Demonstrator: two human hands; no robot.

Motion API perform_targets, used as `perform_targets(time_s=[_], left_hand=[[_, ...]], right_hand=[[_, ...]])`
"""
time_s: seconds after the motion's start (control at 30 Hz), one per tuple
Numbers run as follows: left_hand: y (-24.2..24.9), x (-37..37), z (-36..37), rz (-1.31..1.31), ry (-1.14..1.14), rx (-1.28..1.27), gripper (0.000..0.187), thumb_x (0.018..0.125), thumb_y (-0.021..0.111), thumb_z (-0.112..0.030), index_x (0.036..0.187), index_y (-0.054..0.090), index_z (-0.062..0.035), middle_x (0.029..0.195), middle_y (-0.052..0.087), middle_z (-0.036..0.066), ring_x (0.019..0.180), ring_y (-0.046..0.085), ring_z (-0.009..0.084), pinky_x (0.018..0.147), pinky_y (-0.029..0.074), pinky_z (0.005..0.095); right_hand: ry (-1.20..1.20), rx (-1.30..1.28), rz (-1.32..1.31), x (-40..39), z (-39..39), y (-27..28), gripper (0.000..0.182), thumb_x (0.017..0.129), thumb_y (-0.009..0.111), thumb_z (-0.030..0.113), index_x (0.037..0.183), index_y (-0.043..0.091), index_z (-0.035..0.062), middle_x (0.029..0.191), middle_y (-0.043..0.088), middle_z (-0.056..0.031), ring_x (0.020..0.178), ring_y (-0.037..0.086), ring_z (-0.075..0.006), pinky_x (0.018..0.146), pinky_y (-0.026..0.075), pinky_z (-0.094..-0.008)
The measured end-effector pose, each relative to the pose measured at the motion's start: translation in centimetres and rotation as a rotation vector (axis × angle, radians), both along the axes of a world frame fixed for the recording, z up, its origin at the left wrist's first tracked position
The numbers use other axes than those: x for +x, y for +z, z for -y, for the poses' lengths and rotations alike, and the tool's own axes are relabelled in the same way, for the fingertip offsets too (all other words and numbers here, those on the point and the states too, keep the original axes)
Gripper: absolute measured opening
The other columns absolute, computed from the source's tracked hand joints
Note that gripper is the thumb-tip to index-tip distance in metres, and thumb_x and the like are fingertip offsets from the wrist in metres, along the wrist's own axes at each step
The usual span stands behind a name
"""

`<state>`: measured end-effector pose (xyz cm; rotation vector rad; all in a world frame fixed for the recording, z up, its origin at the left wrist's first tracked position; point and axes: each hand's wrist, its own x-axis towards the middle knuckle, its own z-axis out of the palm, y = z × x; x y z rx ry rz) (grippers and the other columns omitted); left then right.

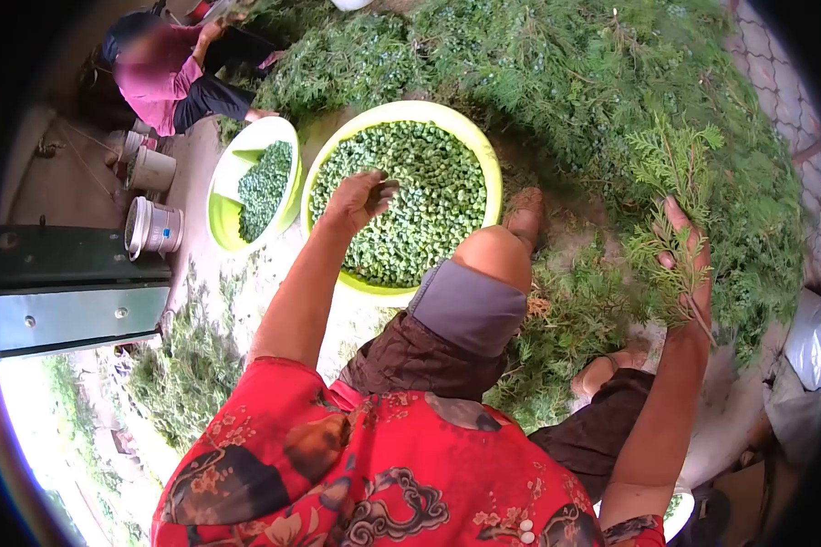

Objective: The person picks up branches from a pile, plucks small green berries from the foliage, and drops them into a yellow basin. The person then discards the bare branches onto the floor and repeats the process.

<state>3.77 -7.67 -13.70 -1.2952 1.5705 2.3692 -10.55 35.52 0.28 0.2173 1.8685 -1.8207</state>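
My left hand (363, 199) hovers over a large yellow-green basin (493, 173) filled with small green arborvitae cones (410, 232). Its fingers are curled inward, and whatever they may hold is hidden. Off to the right, my right hand (689, 260) is closed around an arborvitae sprig (673, 173). The sprig's leafy end points up and away from me, while its bare stem lies along my wrist. Below that hand spreads a thick heap of cut arborvitae branches (602, 82).
A second yellow-green basin (219, 205), partly filled with cones, stands left of the large one. Another person (169, 87) sits at upper left. White buckets (155, 228) line the left side, near a green metal panel (73, 314). More branches (187, 369) lie at lower left.
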Motion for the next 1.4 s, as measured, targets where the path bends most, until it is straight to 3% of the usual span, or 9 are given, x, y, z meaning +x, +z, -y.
perform_targets(time_s=[0.1, 0.27, 0.5, 0.87, 1.03, 1.2, 1.27, 1.3, 1.4], left_hand=[[-0.7, 0.9, 1.1, -0.184, 0.076, 0.452, 0.036, 0.093, 0.045, -0.034, 0.1, 0.048, 0.0008, 0.095, 0.057, 0.014, 0.077, 0.058, 0.0204, 0.057, 0.054, 0.0292], [1.7, 1.3, -1.6, -0.276, 0.227, 0.558, 0.035, 0.092, 0.036, -0.02, 0.11, 0.043, 0.0084, 0.104, 0.05, 0.023, 0.096, 0.052, 0.0326, 0.089, 0.046, 0.0461], [1.7, 2.2, -2.3, -0.208, 0.085, 0.171, 0.03, 0.089, 0.038, 0.005, 0.119, 0.039, 0.0095, 0.112, 0.054, 0.022, 0.097, 0.059, 0.0256, 0.081, 0.054, 0.0294], [1.7, 2.3, -3.8, -0.028, 0.073, -0.385, 0.025, 0.081, 0.061, -0.017, 0.098, 0.06, 0.0017, 0.088, 0.065, 0.011, 0.075, 0.063, 0.0181, 0.061, 0.053, 0.0281], [0.5, 2.5, -2.9, 0.116, -0.227, -1.272, 0.027, 0.071, 0.058, -0.022, 0.083, 0.066, -0.0005, 0.077, 0.064, 0.015, 0.072, 0.062, 0.0244, 0.068, 0.047, 0.0337], [-0.5, 1.7, -3.5, -0.066, 0.069, -0.651, 0.012, 0.089, 0.049, -0.013, 0.092, 0.057, -0.0048, 0.056, 0.05, 0.002, 0.038, 0.045, 0.0095, 0.034, 0.037, 0.0229], [0.1, 1.5, -3.6, -0.054, 0.116, -0.643, 0.01, 0.089, 0.049, -0.014, 0.092, 0.055, -0.006, 0.053, 0.044, 0.0, 0.035, 0.037, 0.0076, 0.031, 0.03, 0.0234], [-0.2, 1.3, -3.5, -0.055, 0.175, -0.648, 0.011, 0.09, 0.049, -0.014, 0.092, 0.055, -0.0059, 0.052, 0.042, -0.001, 0.033, 0.032, 0.007, 0.029, 0.027, 0.0236], [-1.5, 1.4, -2.0, -0.034, 0.097, -0.782, 0.017, 0.083, 0.054, -0.013, 0.094, 0.062, -0.0025, 0.064, 0.056, 0.004, 0.052, 0.05, 0.0108, 0.052, 0.042, 0.0238]], right_hand=[[-0.027, 0.069, -0.012, 0.6, 1.0, 0.8, 0.043, 0.095, 0.037, 0.028, 0.131, 0.041, 0.0055, 0.135, 0.043, -0.0061, 0.114, 0.045, -0.0213, 0.063, 0.035, -0.019], [-0.015, 0.076, -0.023, 0.9, 1.2, 0.5, 0.042, 0.095, 0.037, 0.025, 0.132, 0.041, 0.0056, 0.135, 0.043, -0.0065, 0.113, 0.046, -0.0201, 0.061, 0.035, -0.0187], [-0.09, 0.105, 0.09, 0.4, 2.3, 1.5, 0.041, 0.096, 0.035, 0.02, 0.133, 0.04, 0.0041, 0.135, 0.043, -0.0072, 0.109, 0.049, -0.0175, 0.056, 0.033, -0.0184], [0.035, 0.032, -0.125, 0.3, -0.8, -1.0, 0.04, 0.095, 0.038, 0.024, 0.13, 0.044, 0.0044, 0.132, 0.045, -0.0074, 0.101, 0.048, -0.0115, 0.057, 0.033, -0.0182], [-0.009, 0.039, -0.048, 0.7, -0.5, -0.7, 0.041, 0.09, 0.049, 0.038, 0.115, 0.054, 0.0059, 0.124, 0.051, -0.0073, 0.087, 0.051, -0.0081, 0.054, 0.034, -0.0196], [0.036, -0.117, -0.064, 0.6, -1.4, -1.4, 0.033, 0.09, 0.052, 0.031, 0.111, 0.054, 0.0061, 0.119, 0.054, -0.0028, 0.073, 0.048, -0.005, 0.048, 0.033, -0.0214], [-0.015, -0.436, 0.009, -0.1, -1.8, -3.0, 0.033, 0.085, 0.062, 0.026, 0.111, 0.057, 0.0054, 0.092, 0.061, -0.002, 0.057, 0.046, -0.0065, 0.044, 0.033, -0.0244], [0.026, -0.49, 0.011, -0.2, -2.2, -3.2, 0.035, 0.086, 0.061, 0.025, 0.114, 0.056, 0.005, 0.101, 0.059, -0.004, 0.06, 0.047, -0.0069, 0.045, 0.035, -0.0243], [0.019, -0.501, -0.17, 0.5, -2.3, -3.6, 0.041, 0.089, 0.056, 0.023, 0.126, 0.049, 0.0054, 0.123, 0.05, -0.0061, 0.07, 0.05, -0.0076, 0.05, 0.038, -0.0229]])
